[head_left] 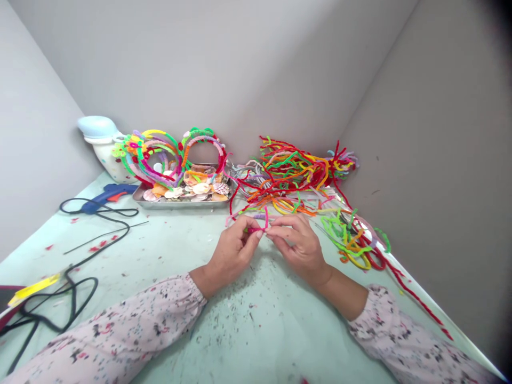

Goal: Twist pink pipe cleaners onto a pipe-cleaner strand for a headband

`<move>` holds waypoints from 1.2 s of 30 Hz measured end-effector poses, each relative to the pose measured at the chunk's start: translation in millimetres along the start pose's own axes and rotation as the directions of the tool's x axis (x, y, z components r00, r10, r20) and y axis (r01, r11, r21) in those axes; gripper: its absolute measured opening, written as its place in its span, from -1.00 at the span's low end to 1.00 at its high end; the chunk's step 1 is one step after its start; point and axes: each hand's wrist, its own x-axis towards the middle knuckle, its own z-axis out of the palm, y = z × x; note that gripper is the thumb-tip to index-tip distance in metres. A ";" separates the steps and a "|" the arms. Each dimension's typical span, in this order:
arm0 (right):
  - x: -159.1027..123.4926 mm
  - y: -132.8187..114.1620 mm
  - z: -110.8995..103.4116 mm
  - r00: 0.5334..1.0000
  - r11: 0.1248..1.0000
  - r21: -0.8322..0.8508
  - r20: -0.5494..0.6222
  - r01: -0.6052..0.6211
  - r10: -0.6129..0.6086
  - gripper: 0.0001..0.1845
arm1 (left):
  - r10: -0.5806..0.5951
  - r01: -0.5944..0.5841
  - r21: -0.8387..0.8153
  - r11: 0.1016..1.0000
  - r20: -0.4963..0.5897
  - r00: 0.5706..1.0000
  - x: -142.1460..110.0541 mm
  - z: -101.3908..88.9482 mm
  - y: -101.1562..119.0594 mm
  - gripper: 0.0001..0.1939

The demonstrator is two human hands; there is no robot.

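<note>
Over the middle of the table, my left hand point(237, 242) pinches a pink pipe cleaner point(266, 217), whose free end sticks up between the two hands. My right hand point(298, 242) has its thumb and fingertips pressed together on the same pipe cleaner, close to the left fingertips. Most of the held piece is hidden by the fingers. Just behind the hands lie loose pipe cleaners, one of them lilac. A tangle of green, orange and yellow pipe cleaners point(350, 240) rests to the right of my right hand.
A metal tray point(184, 204) of seashells point(200, 188) stands at the back, with pipe-cleaner-wrapped hoops point(204, 140) on it. Behind right lies a big pile of pipe cleaners point(296, 165). At left are a blue glue gun point(100, 200), a black cord point(74, 293) and a white-and-blue container point(106, 144).
</note>
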 end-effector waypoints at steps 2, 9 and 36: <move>-0.4 0.3 0.4 1.000 1.000 0.002 -0.008 0.002 -0.002 -0.78 | -0.003 0.003 -0.005 1.000 0.004 1.000 -0.2 -0.2 0.0 -0.86; -0.1 -0.5 0.6 1.000 1.000 0.013 -0.022 -0.018 0.018 -0.81 | 0.000 0.000 0.005 1.000 0.021 1.000 0.0 -0.9 -0.1 -0.85; -0.7 1.5 0.0 0.999 1.000 0.006 -0.033 0.007 -0.007 -0.83 | 0.050 -0.053 0.057 0.997 0.040 0.998 -0.4 -1.1 -3.3 -0.86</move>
